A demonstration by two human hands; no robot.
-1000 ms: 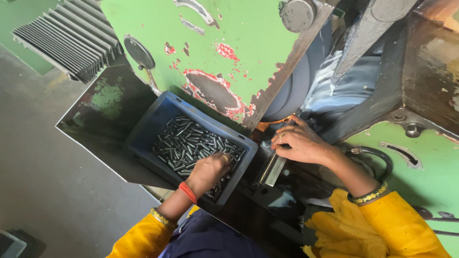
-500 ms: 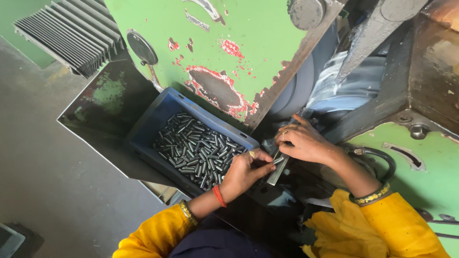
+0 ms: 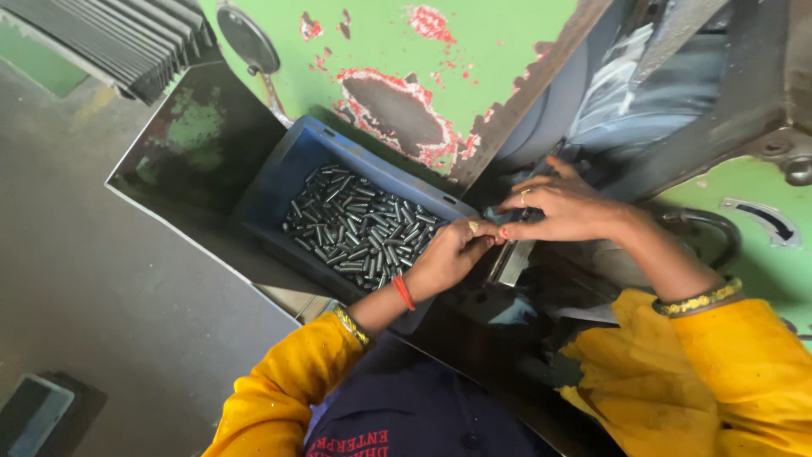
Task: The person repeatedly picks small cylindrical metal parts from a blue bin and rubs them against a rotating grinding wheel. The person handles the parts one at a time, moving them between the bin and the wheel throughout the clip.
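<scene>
The person's left hand [image 3: 448,254] and right hand [image 3: 562,207] meet at the right end of a blue bin [image 3: 279,190] full of short dark metal pins [image 3: 359,224]. The bin sits tilted on a dark, grimy ledge [image 3: 182,148] of a green machine [image 3: 482,51] whose paint has flaked to red in patches.

The left hand lies over the bin's near right corner, its fingers [image 3: 478,241] drawn together at the tips; whether they pinch a pin cannot be told. A ring shows on one finger, a red band and a gold bangle on the wrist.

The right hand reaches in from the right, palm down, fingertips touching those of the left hand. Its fingers [image 3: 529,199] are bent and close together over something small and dark, too hidden to name. Just below the two hands a flat grey metal bar [image 3: 512,262] slopes down and to the left.

Both arms wear yellow sleeves [image 3: 736,372]. A curved metal handle [image 3: 706,224] sits behind the right wrist. At the upper left lies a stack of dark ribbed strips [image 3: 127,38].
</scene>
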